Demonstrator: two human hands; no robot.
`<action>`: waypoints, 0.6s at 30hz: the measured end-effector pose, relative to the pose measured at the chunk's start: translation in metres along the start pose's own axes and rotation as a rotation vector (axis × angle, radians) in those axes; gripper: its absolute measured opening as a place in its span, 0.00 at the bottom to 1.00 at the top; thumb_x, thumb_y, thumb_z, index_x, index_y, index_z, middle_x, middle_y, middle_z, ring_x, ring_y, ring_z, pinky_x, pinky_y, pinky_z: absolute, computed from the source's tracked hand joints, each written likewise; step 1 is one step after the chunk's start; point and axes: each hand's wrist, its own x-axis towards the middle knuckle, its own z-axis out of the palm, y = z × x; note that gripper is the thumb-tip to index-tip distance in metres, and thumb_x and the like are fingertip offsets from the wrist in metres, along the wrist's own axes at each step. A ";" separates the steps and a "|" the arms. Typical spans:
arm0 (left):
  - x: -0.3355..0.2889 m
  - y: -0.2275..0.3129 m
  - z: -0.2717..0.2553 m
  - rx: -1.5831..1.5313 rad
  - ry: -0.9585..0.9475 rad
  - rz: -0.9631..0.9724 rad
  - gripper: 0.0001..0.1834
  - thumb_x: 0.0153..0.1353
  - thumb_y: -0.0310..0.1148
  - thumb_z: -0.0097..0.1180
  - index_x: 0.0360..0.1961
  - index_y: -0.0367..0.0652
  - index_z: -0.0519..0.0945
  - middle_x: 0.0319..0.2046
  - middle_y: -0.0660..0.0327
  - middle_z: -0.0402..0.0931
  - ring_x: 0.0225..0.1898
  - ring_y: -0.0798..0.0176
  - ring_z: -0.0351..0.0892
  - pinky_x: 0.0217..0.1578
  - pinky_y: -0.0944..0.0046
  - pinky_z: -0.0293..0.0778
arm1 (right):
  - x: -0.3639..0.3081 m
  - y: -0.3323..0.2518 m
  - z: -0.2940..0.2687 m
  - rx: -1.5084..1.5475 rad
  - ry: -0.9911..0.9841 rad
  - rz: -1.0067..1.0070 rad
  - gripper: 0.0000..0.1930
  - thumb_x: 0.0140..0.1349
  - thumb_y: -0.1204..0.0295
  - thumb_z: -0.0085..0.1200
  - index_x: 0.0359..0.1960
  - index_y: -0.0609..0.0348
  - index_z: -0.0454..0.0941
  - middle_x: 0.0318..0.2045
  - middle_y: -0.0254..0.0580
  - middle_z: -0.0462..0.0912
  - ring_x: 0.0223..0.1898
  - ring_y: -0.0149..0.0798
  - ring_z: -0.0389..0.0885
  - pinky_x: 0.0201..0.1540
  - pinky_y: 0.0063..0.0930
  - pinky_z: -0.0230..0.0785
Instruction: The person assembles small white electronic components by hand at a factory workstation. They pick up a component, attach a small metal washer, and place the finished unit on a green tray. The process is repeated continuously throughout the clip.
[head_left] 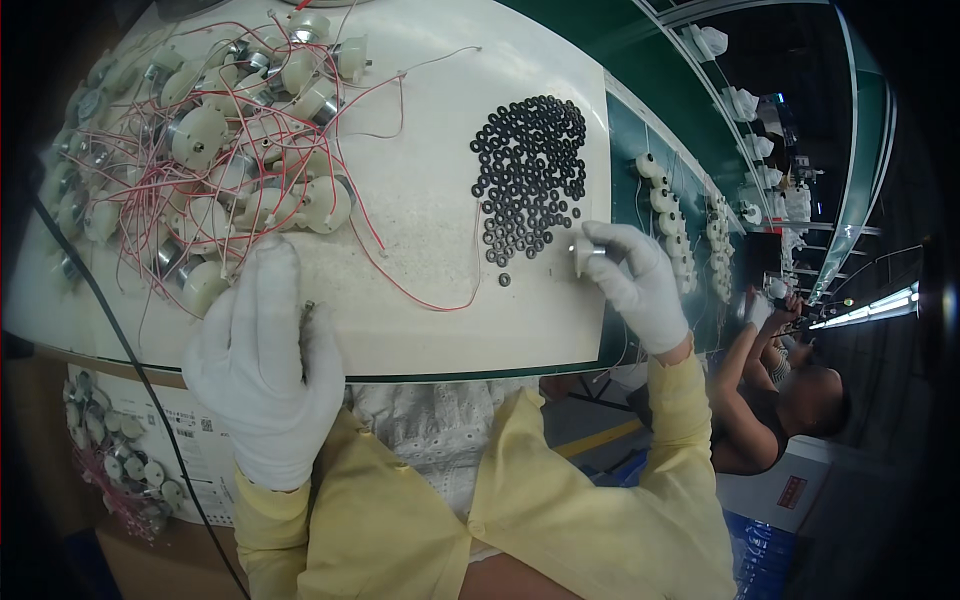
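My right hand (641,285), in a white glove, grips a small motor (583,252) with a pale plastic cap between thumb and fingers. It is just right of a spread of black rubber rings (530,165). My left hand (262,365), gloved too, is at the table's near edge with its thumb bent toward the fingers. A tiny dark metallic bit shows between them, too small to name. Beyond that hand lies a tangled heap of motors (200,137) with cream plastic discs and red and white wires.
Rows of cream motors (672,220) stand on the green surface right of the white tabletop (420,210). Below the table, a box (190,450) holds more motors. A black cable (120,335) crosses at left. A co-worker (765,400) sits at right.
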 end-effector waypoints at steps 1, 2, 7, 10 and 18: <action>0.000 0.000 -0.001 0.001 -0.006 0.004 0.34 0.53 0.22 0.64 0.65 0.31 0.77 0.58 0.52 0.83 0.44 0.47 0.81 0.44 0.49 0.76 | 0.001 -0.004 0.003 -0.103 -0.031 -0.094 0.18 0.67 0.75 0.65 0.58 0.62 0.80 0.42 0.40 0.87 0.41 0.35 0.86 0.45 0.28 0.77; 0.001 0.000 -0.002 0.003 -0.012 0.009 0.35 0.52 0.21 0.63 0.65 0.31 0.77 0.58 0.52 0.82 0.44 0.47 0.81 0.43 0.49 0.76 | 0.002 -0.012 0.004 -0.205 -0.061 -0.187 0.18 0.66 0.75 0.65 0.57 0.61 0.81 0.42 0.41 0.87 0.39 0.39 0.86 0.45 0.31 0.78; 0.001 -0.003 -0.002 0.036 0.001 0.048 0.38 0.46 0.19 0.56 0.66 0.33 0.77 0.60 0.51 0.82 0.45 0.47 0.81 0.42 0.50 0.77 | 0.011 -0.030 0.015 -0.370 -0.102 -0.427 0.20 0.63 0.75 0.66 0.57 0.58 0.80 0.39 0.46 0.87 0.36 0.49 0.87 0.40 0.37 0.78; -0.004 -0.009 0.008 0.046 0.066 0.056 0.40 0.43 0.25 0.55 0.65 0.40 0.80 0.59 0.53 0.82 0.46 0.51 0.81 0.41 0.52 0.78 | 0.008 -0.034 0.019 -0.338 -0.133 -0.328 0.24 0.59 0.71 0.70 0.58 0.55 0.82 0.46 0.42 0.86 0.43 0.48 0.83 0.48 0.39 0.75; -0.007 -0.013 0.018 0.044 0.168 0.092 0.40 0.44 0.24 0.56 0.66 0.43 0.80 0.58 0.58 0.83 0.47 0.53 0.80 0.40 0.53 0.78 | 0.031 -0.069 0.031 -0.628 -0.174 -0.576 0.18 0.55 0.73 0.70 0.48 0.53 0.79 0.30 0.31 0.85 0.27 0.42 0.84 0.28 0.37 0.73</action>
